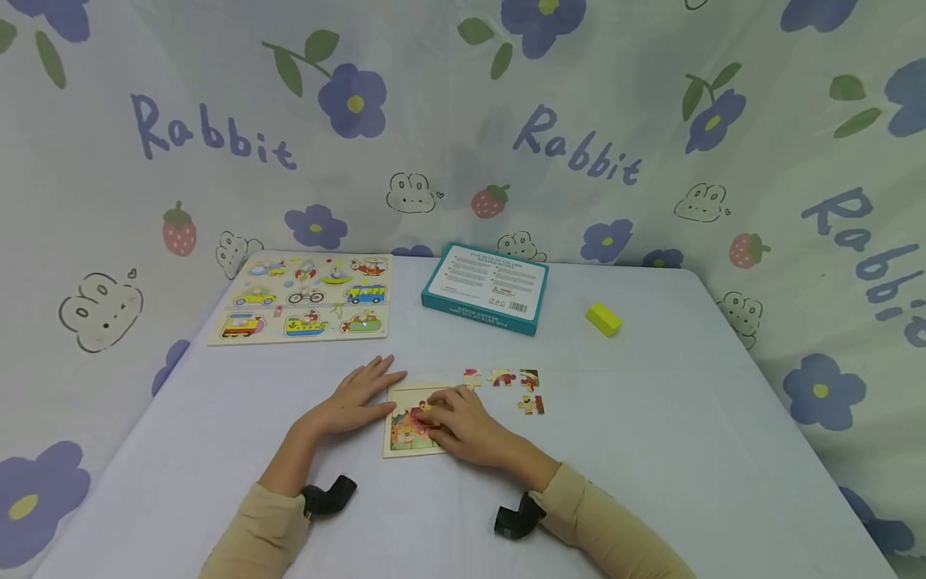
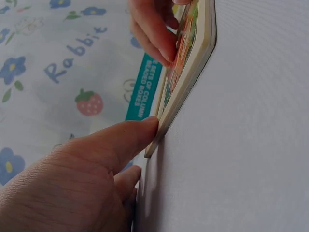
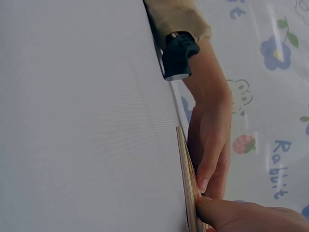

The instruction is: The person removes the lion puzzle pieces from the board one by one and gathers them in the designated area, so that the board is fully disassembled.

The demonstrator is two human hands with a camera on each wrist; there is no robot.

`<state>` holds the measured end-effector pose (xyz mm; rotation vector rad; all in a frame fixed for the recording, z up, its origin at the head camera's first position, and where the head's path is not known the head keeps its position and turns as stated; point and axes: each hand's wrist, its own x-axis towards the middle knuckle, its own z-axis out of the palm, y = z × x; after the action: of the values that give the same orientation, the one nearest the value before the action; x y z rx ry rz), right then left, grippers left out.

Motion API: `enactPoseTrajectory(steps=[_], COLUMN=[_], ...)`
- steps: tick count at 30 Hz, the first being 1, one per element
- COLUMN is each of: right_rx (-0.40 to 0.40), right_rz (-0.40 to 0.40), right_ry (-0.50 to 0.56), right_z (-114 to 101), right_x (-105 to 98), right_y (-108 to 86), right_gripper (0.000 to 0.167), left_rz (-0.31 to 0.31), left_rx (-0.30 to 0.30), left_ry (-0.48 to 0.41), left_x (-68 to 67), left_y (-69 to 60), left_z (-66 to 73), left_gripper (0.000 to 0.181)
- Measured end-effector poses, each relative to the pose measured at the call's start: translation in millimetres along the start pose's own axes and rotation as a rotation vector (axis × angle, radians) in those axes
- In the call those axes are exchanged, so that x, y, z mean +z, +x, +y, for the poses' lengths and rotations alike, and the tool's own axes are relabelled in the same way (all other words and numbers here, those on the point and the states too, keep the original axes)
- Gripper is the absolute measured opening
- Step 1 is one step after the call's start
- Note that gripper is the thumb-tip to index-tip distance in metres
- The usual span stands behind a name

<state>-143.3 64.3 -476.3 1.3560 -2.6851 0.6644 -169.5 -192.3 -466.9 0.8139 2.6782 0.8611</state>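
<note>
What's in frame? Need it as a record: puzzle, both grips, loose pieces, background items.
puzzle: wooden tray flat on the white table, pieces inside, part hidden by a hand
left grip: fingers spread, thumb touching the tray's left edge
right grip: fingers bent over the pieces in the tray; holding one or not, cannot tell
loose pieces: four visible, beyond and to the right of the tray
back left: picture board
back middle: teal and white box
back right: yellow block
</note>
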Motion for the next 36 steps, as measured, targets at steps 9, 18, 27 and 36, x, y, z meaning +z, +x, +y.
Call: enactPoseTrajectory(steps=[9, 18, 27, 36], right_rx=[-0.013, -0.061, -0.09, -0.147], right_rz=[0.017, 0.088, 0.169, 0.201], right_ry=[0.054, 0.092, 0.116, 0.167], right_z=[0.5, 2.6, 2.6, 2.2], right_x=[0.6, 3.7, 5.6, 8.4], right_y=[-0.6, -0.9, 0.8, 1.2], right_gripper=[0.028, 0.022, 0.029, 0.035], left_rz=[-0.004, -0.009, -0.01, 0.001], left_rx=[0.001, -0.008, -0.01, -0.007], left_ry=[0.006, -0.004, -0.016, -0.012], left_x=[0.6, 0.0, -1.0, -0.6], left_y=[2.6, 3.2, 1.1, -0.4], left_z=[-2.2, -2.1, -0.5, -0.3], left_gripper=[0.056, 0.056, 0.056, 0.056])
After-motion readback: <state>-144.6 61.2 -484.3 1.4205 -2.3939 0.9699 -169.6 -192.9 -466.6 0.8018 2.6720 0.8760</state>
